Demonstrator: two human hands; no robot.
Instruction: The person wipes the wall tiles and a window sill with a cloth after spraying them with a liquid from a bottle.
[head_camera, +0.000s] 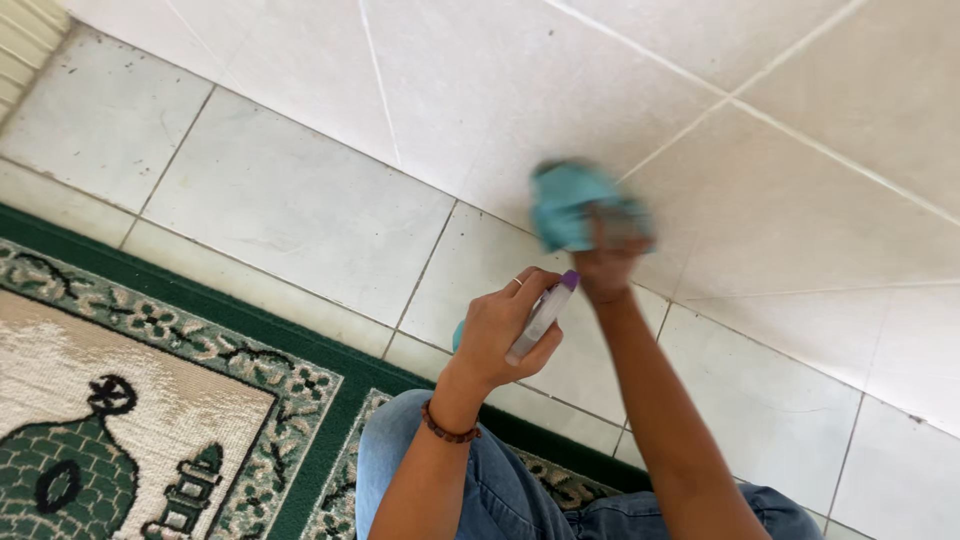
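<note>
My left hand (502, 330) grips a spray bottle (542, 315) with a white trigger head and a purple nozzle tip, aimed toward the tiled wall; a bit of light blue bottle body shows behind the hand. A ring sits on one finger and a beaded bracelet circles that wrist. My right hand (607, 262) presses a teal cloth (572, 205) against the white wall tiles (500, 90), just above the spray bottle. The cloth and right hand are motion-blurred.
A green and cream patterned rug (140, 400) lies at lower left along the tiled floor (290, 210). My knees in blue jeans (480, 480) rest on the rug's edge. White tiles with pale grout lines fill the rest of the view.
</note>
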